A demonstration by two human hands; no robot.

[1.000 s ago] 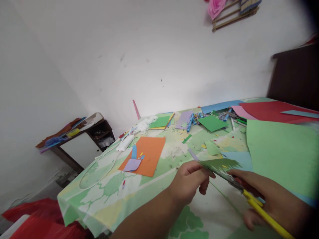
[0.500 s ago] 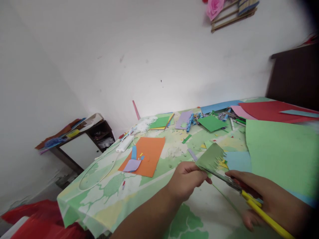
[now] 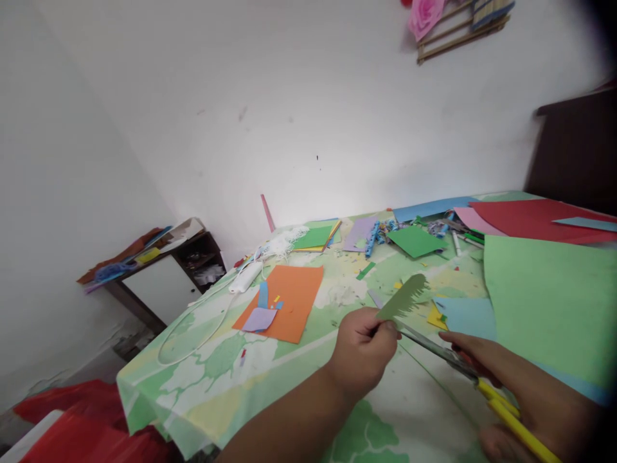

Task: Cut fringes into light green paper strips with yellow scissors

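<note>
Pinched in my left hand (image 3: pixel 366 347) is a piece of olive-green paper (image 3: pixel 402 299) with a fringe of fine cuts along its right edge. My right hand (image 3: pixel 525 386) is wrapped round the yellow handles of a pair of scissors (image 3: pixel 463 366). The scissor blades point up and left, their tips beside my left fingertips at the lower end of the paper. Whether the blades touch the paper I cannot tell. A thin green strip runs below the blades over the tablecloth.
An orange sheet (image 3: pixel 294 302) with small scraps lies left of my hands. A large light green sheet (image 3: pixel 544 296) and a red sheet (image 3: pixel 540 218) cover the right side. Behind are a green square (image 3: pixel 417 241) and a white power strip (image 3: pixel 245 278). The patterned tablecloth (image 3: pixel 193 386) hangs over the left edge.
The fringed paper has turned in my left hand and now looks narrower, its fringe more to the right. The scissors have stayed close to it. The view has shifted slightly.
</note>
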